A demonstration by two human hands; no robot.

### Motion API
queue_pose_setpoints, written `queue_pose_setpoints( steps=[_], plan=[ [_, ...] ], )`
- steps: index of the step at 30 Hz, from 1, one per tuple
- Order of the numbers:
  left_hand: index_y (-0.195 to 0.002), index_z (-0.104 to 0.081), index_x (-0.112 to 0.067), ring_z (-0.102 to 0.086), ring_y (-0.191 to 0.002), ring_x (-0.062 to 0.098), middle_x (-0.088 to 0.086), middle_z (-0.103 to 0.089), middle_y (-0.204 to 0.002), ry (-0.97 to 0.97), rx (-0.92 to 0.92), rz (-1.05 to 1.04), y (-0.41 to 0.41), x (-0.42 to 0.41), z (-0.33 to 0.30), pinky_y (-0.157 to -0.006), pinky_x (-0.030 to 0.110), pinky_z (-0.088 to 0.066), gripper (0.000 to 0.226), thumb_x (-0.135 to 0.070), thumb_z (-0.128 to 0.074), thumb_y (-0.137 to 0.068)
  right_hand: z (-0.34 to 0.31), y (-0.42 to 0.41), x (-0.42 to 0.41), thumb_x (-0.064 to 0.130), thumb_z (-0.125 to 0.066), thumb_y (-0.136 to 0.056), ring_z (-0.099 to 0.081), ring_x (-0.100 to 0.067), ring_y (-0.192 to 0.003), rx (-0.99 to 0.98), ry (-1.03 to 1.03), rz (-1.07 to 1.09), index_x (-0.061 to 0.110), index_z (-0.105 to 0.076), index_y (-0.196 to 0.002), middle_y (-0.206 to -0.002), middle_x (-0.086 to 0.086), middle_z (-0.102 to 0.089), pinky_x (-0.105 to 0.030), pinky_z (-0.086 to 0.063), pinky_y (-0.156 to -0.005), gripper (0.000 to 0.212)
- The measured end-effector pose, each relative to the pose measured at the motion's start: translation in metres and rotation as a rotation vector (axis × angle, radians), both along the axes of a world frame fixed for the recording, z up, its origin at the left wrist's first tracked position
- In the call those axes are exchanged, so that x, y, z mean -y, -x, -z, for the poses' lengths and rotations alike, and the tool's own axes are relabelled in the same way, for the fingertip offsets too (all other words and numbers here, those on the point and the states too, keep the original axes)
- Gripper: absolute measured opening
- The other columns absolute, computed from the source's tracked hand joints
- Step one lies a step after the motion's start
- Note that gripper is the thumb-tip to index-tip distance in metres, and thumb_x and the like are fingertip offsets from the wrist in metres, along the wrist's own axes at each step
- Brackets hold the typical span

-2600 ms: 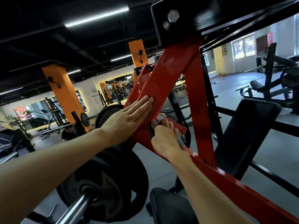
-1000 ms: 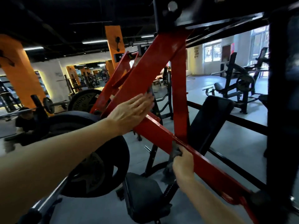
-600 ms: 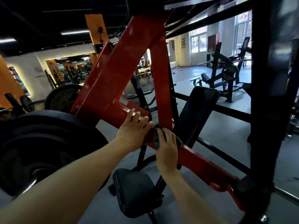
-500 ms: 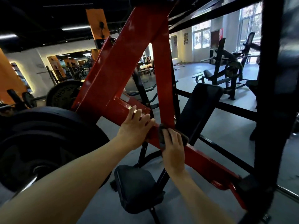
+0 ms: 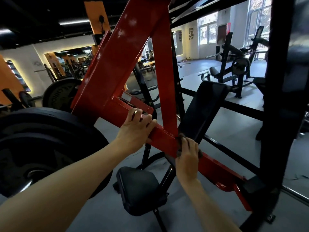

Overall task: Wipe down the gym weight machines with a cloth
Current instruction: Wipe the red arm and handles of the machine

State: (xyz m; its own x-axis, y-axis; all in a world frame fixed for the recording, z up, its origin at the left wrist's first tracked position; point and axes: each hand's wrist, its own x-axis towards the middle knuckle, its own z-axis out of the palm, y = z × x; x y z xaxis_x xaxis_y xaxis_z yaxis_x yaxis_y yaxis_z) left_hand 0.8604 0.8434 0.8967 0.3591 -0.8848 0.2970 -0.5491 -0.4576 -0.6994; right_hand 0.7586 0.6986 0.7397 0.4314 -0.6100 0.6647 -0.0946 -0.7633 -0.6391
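On the red sloping bar (image 5: 164,136) of the weight machine, the left hand (image 5: 135,131) grips the upper part, fingers curled over its top edge. Just below, the right hand (image 5: 188,156) presses a dark cloth (image 5: 180,144) against the same bar, fingers bent around the cloth. A black weight plate (image 5: 43,144) hangs at left, with a black seat pad (image 5: 138,186) beneath both hands.

Two bare forearms, left hand (image 5: 136,129), right hand (image 5: 188,158) (sleeveless, ringless)
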Motion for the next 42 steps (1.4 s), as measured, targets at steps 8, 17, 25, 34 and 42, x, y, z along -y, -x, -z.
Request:
queue_pose_setpoints(
  steps=[8,17,25,34,42],
  plan=[
    [-0.14,-0.051,-0.02,-0.044,-0.129,0.04,0.005,-0.055,-0.138,0.038,0.001,0.024,0.001,-0.001,0.001,-0.114,0.056,-0.013,0.084,-0.067,-0.074,-0.074,-0.023,-0.013,-0.023,0.003,-0.071,-0.085,-0.055,-0.033,-0.118,-0.006,-0.133,0.054,0.0,-0.059,-0.126,-0.124,-0.018,-0.057,-0.053,-0.051,-0.101,0.043],
    [-0.142,-0.048,-0.021,-0.043,-0.128,0.039,0.004,-0.053,-0.138,0.034,0.019,0.073,-0.007,-0.006,0.001,-0.113,0.053,-0.016,0.071,-0.049,-0.075,-0.082,-0.045,-0.029,-0.045,0.003,-0.074,-0.08,-0.053,-0.033,-0.124,0.083,0.19,-0.011,0.0,-0.061,-0.13,-0.128,-0.019,-0.058,-0.05,-0.05,-0.105,0.052],
    [-0.145,-0.047,-0.023,-0.043,-0.134,0.039,0.003,-0.052,-0.143,0.05,-0.023,0.091,-0.01,-0.007,0.0,-0.116,0.055,-0.016,0.078,-0.064,-0.068,-0.082,0.001,0.007,0.0,0.003,-0.073,-0.081,-0.052,-0.039,-0.12,-0.086,0.086,0.036,-0.006,-0.06,-0.127,-0.124,-0.024,-0.059,-0.05,-0.045,-0.106,0.049],
    [-0.152,-0.035,-0.02,-0.028,-0.144,0.041,0.006,-0.041,-0.154,0.058,-0.109,0.025,0.004,-0.005,-0.003,-0.12,0.056,-0.003,0.077,-0.058,-0.061,-0.091,-0.021,0.062,0.026,-0.002,-0.051,-0.098,-0.063,-0.033,-0.098,0.046,-1.037,0.167,0.001,-0.066,-0.12,-0.102,-0.015,-0.064,-0.031,-0.047,-0.078,0.027],
    [-0.153,-0.025,0.003,-0.017,-0.151,0.041,0.024,-0.027,-0.158,-0.007,-0.016,0.063,0.042,-0.005,0.019,-0.124,0.053,-0.012,0.061,-0.026,-0.046,-0.105,0.015,0.097,0.003,-0.007,-0.058,-0.095,-0.056,-0.025,-0.078,0.241,-1.503,0.15,0.003,-0.065,-0.119,-0.087,-0.009,-0.059,-0.041,-0.052,-0.087,0.027]
  ],
)
